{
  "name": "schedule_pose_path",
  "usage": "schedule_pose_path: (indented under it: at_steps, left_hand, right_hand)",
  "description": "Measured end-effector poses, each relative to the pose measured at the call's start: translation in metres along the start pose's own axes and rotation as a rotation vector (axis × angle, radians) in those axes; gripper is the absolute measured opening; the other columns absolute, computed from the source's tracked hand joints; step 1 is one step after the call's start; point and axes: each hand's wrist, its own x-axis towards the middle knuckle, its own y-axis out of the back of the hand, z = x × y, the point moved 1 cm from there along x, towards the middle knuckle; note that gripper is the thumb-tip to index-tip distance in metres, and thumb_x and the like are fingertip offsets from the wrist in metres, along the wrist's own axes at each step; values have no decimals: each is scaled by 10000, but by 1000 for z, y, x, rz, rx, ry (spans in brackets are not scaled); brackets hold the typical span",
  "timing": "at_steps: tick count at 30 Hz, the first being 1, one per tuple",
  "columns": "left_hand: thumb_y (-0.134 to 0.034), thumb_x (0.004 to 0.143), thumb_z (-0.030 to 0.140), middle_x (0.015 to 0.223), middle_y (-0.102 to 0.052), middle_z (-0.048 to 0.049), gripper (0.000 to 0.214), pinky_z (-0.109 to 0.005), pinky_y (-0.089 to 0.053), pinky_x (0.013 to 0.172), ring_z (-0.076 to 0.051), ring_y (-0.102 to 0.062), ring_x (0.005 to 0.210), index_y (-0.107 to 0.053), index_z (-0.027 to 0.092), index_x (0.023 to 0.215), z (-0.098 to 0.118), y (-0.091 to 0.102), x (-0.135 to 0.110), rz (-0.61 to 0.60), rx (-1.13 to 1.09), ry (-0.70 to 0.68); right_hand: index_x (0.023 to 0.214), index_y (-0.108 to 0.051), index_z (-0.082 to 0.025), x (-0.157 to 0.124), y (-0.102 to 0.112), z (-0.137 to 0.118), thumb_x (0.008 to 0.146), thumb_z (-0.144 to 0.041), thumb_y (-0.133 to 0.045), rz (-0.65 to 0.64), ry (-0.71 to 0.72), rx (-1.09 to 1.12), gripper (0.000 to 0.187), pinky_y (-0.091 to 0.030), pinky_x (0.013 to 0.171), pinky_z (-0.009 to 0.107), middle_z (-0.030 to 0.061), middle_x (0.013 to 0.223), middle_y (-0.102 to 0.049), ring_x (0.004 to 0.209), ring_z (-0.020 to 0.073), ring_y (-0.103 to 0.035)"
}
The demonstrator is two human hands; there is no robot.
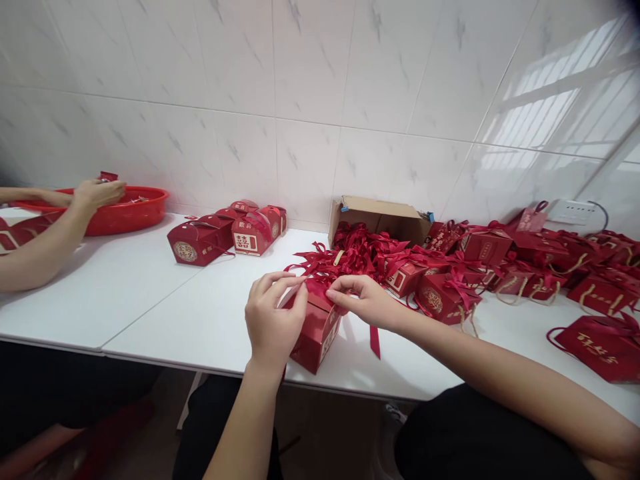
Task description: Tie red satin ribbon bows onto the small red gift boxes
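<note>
Near the table's front edge sits a red gift box (316,327) with pale printed panels, partly covered by my hands. My left hand (274,310) is at its left upper side, thumb and fingers closed in a pinch on a red ribbon at the top. From the right, my right hand (363,298) pinches the same red ribbon (316,288) above the lid. A loose red ribbon end (375,342) hangs to the right of the box. How the ribbon lies between my fingertips is mostly hidden.
Behind the box, a heap of red ribbons (357,250) spills from an open cardboard box (383,212). Finished-looking red boxes (450,293) crowd the right; several more boxes (200,239) stand left. A co-worker's hand (100,192) is over a red basin (133,217). A power strip (573,211) lies by the wall.
</note>
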Motion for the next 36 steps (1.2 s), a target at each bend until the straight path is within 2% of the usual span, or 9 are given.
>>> schedule_pose_path:
  at_steps: [3,6,8,11,14,18,23,27,36]
  left_hand:
    - [-600,777,301,939,-669,-44,157,-338,-492,797,-213,-623,906,-689,218,877,-7,7,3,-189,15,121]
    - [-573,788,373,954,-684,-51,238,-312,-515,690,-219,-648,855,-657,227,956,-14,14,4,-370,-30,298]
    - [-556,795,393,900,-697,-42,239,-282,-517,624,-202,-663,771,-651,227,939,-15,18,4,-419,-80,389]
    - [-558,788,427,848,-702,-39,255,-258,-505,567,-190,-663,701,-654,219,901,-11,19,5,-444,-111,439]
    - [-567,777,479,824,-691,-42,316,-250,-497,547,-185,-656,686,-648,214,929,-6,17,4,-489,-152,456]
    - [-578,765,516,849,-676,-52,396,-275,-518,598,-201,-659,758,-616,211,1014,-3,13,0,-568,-256,487]
    - [-576,778,484,881,-682,-72,434,-337,-546,677,-213,-660,805,-584,184,1091,-6,11,-3,-672,-395,550]
    - [-592,767,461,866,-686,-79,450,-356,-553,688,-217,-661,796,-589,164,1107,-7,12,-3,-666,-416,561]
    - [-602,755,440,862,-671,-78,433,-350,-561,666,-221,-653,799,-604,173,1096,-6,14,-4,-659,-434,555]
  right_hand:
    - [732,-598,-154,-1,3,-5,810,-430,-580,34,6,120,287,-424,658,260,12,708,-579,663,119,-522]
    - [735,-578,-176,-4,7,-10,798,-451,-592,148,40,229,283,-423,644,260,-3,690,-550,634,113,-503]
    - [737,-567,-194,-7,10,-14,788,-467,-597,266,90,244,280,-422,634,262,-6,684,-532,630,119,-489]
    - [758,-532,-221,-12,15,-20,810,-476,-563,452,205,224,263,-422,631,267,0,703,-506,648,134,-474]
    - [767,-481,-234,-16,18,-24,861,-463,-482,526,260,226,247,-404,611,269,-6,687,-463,622,134,-445]
    - [683,-480,-208,-11,13,-21,844,-385,-502,334,130,124,240,-378,616,273,-13,658,-432,625,132,-436]
    - [597,-549,-172,-2,-1,-4,800,-249,-518,94,-68,-145,219,-395,799,332,39,848,-538,819,170,-528]
    - [591,-577,-174,0,-5,2,800,-215,-517,76,-75,-172,222,-395,856,344,51,898,-565,887,181,-545]
    - [644,-571,-175,0,-1,2,809,-263,-524,39,-42,-66,192,-409,862,357,47,914,-558,868,174,-543]
